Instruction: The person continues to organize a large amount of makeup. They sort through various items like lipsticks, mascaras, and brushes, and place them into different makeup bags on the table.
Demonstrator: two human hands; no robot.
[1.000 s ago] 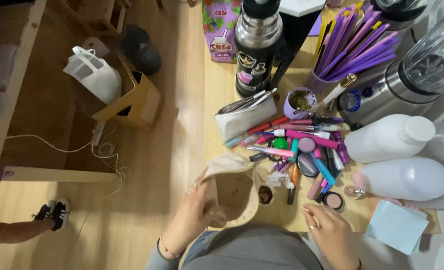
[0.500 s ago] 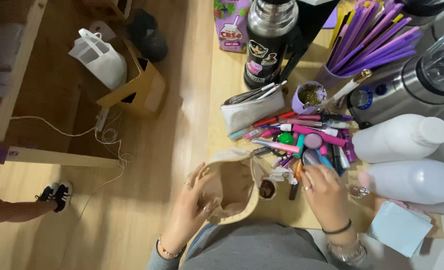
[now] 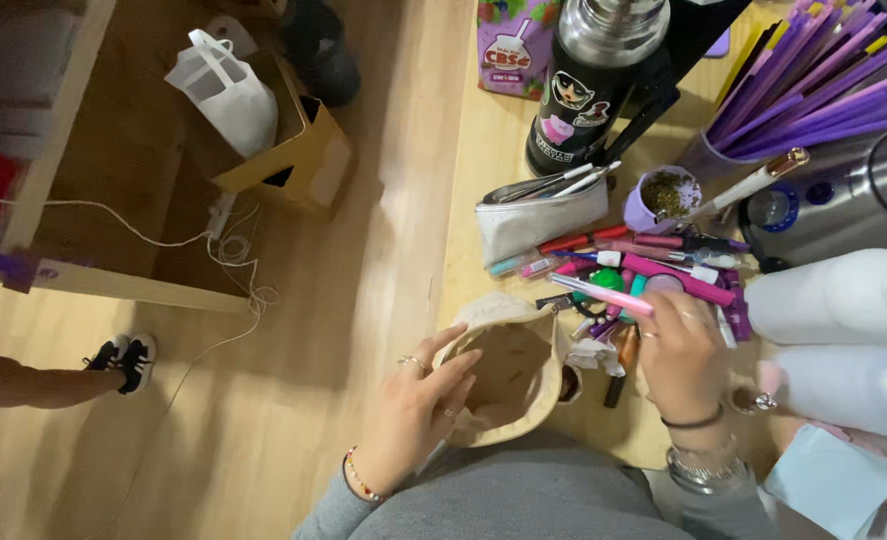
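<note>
1. So far, the soft beige fabric pouch sits open at the near edge of the pale wooden worktop, just in front of the person's lap; its mouth gapes and its inside looks largely bare, apart from a few small specks.

2. The left hand rests on the pouch's near left rim, its fingers loosely spread and curled over the edge into the opening, keeping the mouth wide rather than gripping anything else.

3. The right hand lies on the near side of the heap of pink, red and teal cosmetic pens and tubes, just right of the pouch. A slim pink pencil juts out from under its fingers toward the pouch; the fingers are bent down over the heap, but whether they have closed on the pencil cannot be told, as the back of the hand hides the tips.

4. Judging from this, the packing is at an early stage: the heap is nearly whole and the pouch holds little.

5. Left to handle, then, is almost the entire heap, along with the small round compact beside the right wrist.

6. A silver zip case with tools poking out lies beyond the heap, untouched.
</note>
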